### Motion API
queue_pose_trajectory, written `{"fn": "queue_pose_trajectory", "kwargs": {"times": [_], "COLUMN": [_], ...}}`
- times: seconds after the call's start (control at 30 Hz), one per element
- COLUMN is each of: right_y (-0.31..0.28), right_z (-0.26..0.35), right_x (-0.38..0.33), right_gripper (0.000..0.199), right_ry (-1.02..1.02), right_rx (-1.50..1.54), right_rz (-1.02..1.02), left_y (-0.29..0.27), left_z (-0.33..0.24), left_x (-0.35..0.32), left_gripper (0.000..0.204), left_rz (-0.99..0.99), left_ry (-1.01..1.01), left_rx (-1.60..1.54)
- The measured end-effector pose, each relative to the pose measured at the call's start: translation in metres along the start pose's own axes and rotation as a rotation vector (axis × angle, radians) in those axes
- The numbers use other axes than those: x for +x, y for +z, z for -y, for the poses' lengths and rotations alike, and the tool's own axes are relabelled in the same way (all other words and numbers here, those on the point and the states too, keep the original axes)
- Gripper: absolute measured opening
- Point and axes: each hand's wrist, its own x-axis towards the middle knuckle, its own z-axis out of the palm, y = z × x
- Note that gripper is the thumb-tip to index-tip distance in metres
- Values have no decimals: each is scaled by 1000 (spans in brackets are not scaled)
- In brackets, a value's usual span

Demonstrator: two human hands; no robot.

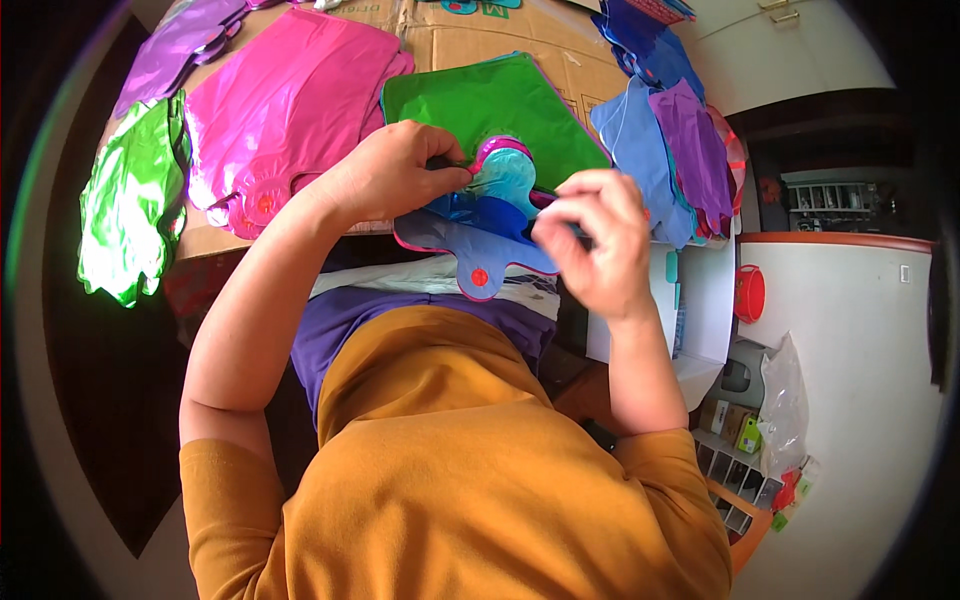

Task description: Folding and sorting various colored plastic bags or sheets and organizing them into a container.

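Flat foil balloons lie stacked at the near edge of the cardboard. The stack has a large green sheet, a shiny teal lobe with a pink rim, and a blue-grey lobed piece with a red dot hanging over the edge. My left hand pinches the stack's edge left of the teal lobe, thumb and forefinger together. To the right of that lobe, my right hand is raised with curled fingers, thumb near forefinger. Its fingertips are slightly blurred, and whatever they hold cannot be made out.
A pile of pink foil balloons and bright green ones lie at the left, with purple foil behind. Blue and purple foil lie at the right. A white box and a red bucket stand beyond.
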Motion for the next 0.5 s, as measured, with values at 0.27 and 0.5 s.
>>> {"fn": "queue_pose_trajectory", "kwargs": {"times": [0.27, 0.5], "right_y": [18, 18], "right_z": [-8, -11], "right_x": [15, 16], "right_gripper": [25, 26], "right_ry": [142, 191], "right_rx": [-56, -56], "right_rz": [-22, 9], "left_y": [0, 1], "left_z": [-1, 0], "left_x": [-1, -1], "left_gripper": [23, 23], "left_rz": [3, -8], "left_ry": [-7, 2], "left_rx": [3, 18]}}
